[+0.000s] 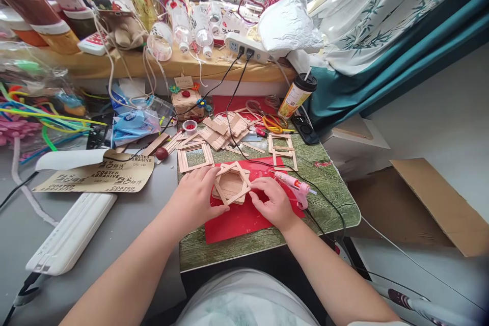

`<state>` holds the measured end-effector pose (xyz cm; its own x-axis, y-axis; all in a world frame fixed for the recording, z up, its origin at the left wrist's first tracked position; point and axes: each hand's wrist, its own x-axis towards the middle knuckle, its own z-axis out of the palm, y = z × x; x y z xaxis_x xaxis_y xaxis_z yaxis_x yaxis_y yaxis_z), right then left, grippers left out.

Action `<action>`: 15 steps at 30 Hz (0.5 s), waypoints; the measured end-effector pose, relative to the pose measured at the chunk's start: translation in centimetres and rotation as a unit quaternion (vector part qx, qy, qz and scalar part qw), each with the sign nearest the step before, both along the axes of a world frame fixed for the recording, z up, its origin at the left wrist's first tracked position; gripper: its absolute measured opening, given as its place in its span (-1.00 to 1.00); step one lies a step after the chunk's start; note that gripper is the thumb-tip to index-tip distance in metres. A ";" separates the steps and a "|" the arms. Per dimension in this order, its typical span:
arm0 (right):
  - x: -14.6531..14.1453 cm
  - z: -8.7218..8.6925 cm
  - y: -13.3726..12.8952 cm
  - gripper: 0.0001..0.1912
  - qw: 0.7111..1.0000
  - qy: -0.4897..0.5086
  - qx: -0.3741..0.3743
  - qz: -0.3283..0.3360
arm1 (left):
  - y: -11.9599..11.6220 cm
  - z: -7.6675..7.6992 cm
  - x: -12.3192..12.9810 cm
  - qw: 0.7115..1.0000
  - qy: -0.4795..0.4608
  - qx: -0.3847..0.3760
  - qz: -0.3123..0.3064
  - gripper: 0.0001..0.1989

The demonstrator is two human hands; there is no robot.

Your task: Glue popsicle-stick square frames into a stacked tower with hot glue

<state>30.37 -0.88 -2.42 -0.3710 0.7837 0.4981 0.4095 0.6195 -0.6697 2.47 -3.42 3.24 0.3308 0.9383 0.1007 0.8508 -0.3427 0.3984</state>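
A hexagonal craft-stick frame lies over a hexagonal piece of flat sticks on a red sheet. My left hand grips the frame's left side, with fingers at its upper left and thumb at its lower edge. At the right corner, my right hand pinches the frame between thumb and fingers. Just beyond that hand lies a pink glue gun with its nozzle toward the right. A square stick frame sits behind my left hand. Another stick frame of two squares lies at the back right.
Loose craft sticks pile up at the back, near yellow-handled scissors and a drink cup. Black cables cross the green table. Sandpaper and a white power strip lie on the left.
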 end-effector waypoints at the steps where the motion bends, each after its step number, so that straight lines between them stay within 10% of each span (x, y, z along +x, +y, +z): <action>1: 0.0 0.0 0.0 -0.76 1.000 0.001 0.002 0.000 | 0.0 0.0 0.0 1.000 0.000 -0.001 0.000 -0.06; 15: -0.1 -0.1 0.2 -0.77 1.000 0.007 -0.011 0.002 | -0.1 -0.1 0.2 0.999 0.030 -0.011 0.008 -0.07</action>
